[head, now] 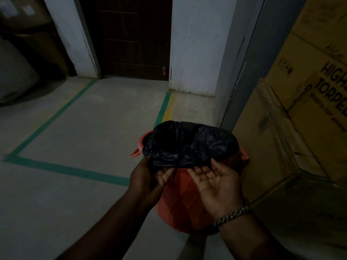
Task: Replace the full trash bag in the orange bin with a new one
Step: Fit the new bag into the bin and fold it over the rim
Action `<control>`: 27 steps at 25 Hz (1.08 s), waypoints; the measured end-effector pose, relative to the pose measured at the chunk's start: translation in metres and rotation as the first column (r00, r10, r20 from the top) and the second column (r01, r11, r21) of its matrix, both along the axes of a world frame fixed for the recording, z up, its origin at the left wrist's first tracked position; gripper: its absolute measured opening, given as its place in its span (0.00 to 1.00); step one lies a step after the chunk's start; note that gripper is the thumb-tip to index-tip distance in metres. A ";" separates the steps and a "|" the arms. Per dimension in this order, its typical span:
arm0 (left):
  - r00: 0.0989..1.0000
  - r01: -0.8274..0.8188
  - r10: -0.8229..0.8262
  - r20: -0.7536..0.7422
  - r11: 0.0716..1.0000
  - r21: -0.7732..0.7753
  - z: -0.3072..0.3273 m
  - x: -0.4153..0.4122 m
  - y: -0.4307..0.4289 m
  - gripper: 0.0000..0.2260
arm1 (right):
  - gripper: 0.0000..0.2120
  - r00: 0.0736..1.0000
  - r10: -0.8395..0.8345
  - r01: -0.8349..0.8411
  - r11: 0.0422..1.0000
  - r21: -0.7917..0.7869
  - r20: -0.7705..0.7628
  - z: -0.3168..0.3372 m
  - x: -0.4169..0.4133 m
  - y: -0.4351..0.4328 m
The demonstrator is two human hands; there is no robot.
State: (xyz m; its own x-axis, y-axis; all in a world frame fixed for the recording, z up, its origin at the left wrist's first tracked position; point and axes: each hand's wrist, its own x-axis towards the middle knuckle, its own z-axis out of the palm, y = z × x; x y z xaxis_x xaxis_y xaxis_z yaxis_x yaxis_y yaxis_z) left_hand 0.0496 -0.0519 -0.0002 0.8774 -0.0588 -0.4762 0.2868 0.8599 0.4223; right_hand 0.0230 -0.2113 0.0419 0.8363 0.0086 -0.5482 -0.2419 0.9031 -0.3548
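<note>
The orange bin [180, 199] stands on the floor next to the cardboard boxes. A black trash bag [189, 145] is spread over its mouth and folded down over the rim. The bin's handles poke out on both sides. My left hand [150, 177] is at the near-left rim and pinches the bag's lower edge between thumb and curled fingers. My right hand [216, 184] lies palm up at the near-right rim. Its fingers are loosely bent under the bag's edge and its thumb tip touches the plastic. What is inside the bin is hidden.
Stacked cardboard boxes [300, 119] close off the right side, touching the bin. A dark door [131, 38] and white wall are ahead. Green floor tape [62, 169] marks a concrete bay to the left. A large pale bundle [13, 76] sits at the far left.
</note>
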 end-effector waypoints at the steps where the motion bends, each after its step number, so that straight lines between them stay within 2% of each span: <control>1: 1.000 0.007 -0.007 0.005 1.000 0.008 0.000 -0.001 -0.001 0.17 | 0.10 1.000 0.014 -0.014 1.000 -0.012 -0.004 -0.002 0.001 0.001; 4: 1.000 0.028 -0.028 0.011 0.999 0.039 0.000 -0.001 0.001 0.17 | 0.08 1.000 -0.012 0.011 0.998 -0.066 -0.014 -0.008 0.007 0.002; 10: 0.991 -0.061 0.067 -0.112 0.996 0.058 -0.004 0.001 0.005 0.14 | 0.06 0.991 -0.129 0.126 0.985 -0.121 -0.017 -0.006 0.021 -0.010; 15: 0.985 -0.060 0.072 -0.156 0.995 0.081 -0.006 0.005 0.011 0.11 | 0.04 0.989 -0.129 0.117 0.980 -0.161 -0.068 -0.013 0.029 -0.019; 21: 0.989 0.037 -0.020 -0.148 0.993 0.109 -0.008 0.001 0.012 0.08 | 0.04 0.979 -0.187 0.164 0.962 -0.220 -0.086 -0.021 0.036 -0.033; 25: 0.987 0.127 -0.093 -0.134 0.952 0.278 -0.007 -0.001 0.016 0.06 | 0.05 0.976 -0.194 0.169 0.960 -0.225 -0.094 -0.021 0.040 -0.037; 27: 0.980 0.156 -0.099 -0.174 0.922 0.355 -0.008 -0.001 0.019 0.11 | 0.07 0.976 -0.197 0.170 0.956 -0.237 -0.097 -0.020 0.041 -0.038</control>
State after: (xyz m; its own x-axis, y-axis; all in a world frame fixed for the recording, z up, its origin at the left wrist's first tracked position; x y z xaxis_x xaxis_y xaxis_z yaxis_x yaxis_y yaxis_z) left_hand 0.0488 -0.0328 -0.0086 0.7911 0.0377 -0.6106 0.4677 0.6061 0.6434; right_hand 0.0641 -0.2498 0.0215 0.7410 -0.2746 -0.6128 -0.1321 0.8351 -0.5340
